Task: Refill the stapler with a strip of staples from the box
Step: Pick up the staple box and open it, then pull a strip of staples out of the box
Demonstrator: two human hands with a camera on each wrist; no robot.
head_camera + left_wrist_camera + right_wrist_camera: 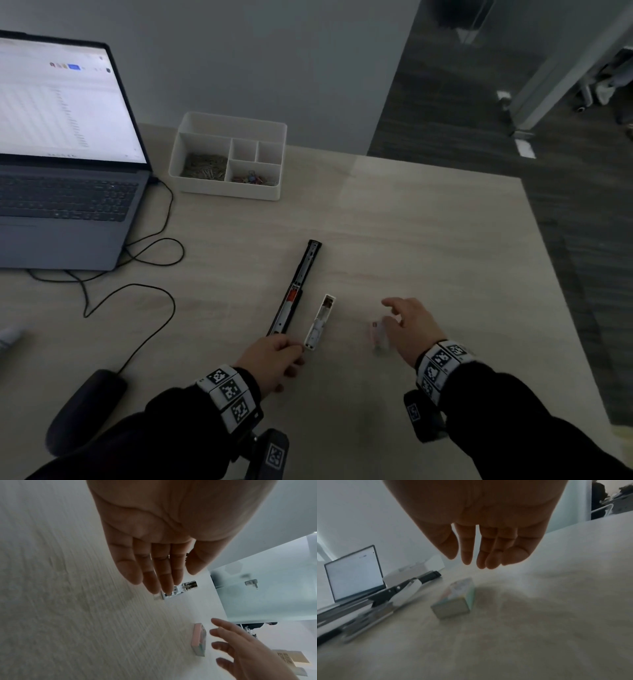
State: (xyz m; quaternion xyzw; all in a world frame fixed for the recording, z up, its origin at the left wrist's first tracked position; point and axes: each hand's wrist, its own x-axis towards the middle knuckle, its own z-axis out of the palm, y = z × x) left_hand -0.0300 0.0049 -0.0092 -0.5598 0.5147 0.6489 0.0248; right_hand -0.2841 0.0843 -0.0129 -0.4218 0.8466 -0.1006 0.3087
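Note:
The stapler (297, 291) lies swung open flat on the desk, its black magazine arm pointing away and its white half (320, 323) beside it. My left hand (277, 356) sits at the stapler's near end. In the left wrist view its fingers (173, 574) are straight, with the tips over the stapler's metal end (181, 588). The small pastel staple box (376, 334) lies to the right of the stapler. My right hand (406, 322) hovers just above it, with fingers (467, 559) loosely spread over the box (455, 599) and holding nothing.
An open laptop (61, 137) stands at the back left, with its cable (154, 260) looping across the desk. A dark mouse (85, 407) lies near left. A white organiser tray (236, 120) with clips sits behind the stapler. The desk's right edge (565, 291) drops to the floor.

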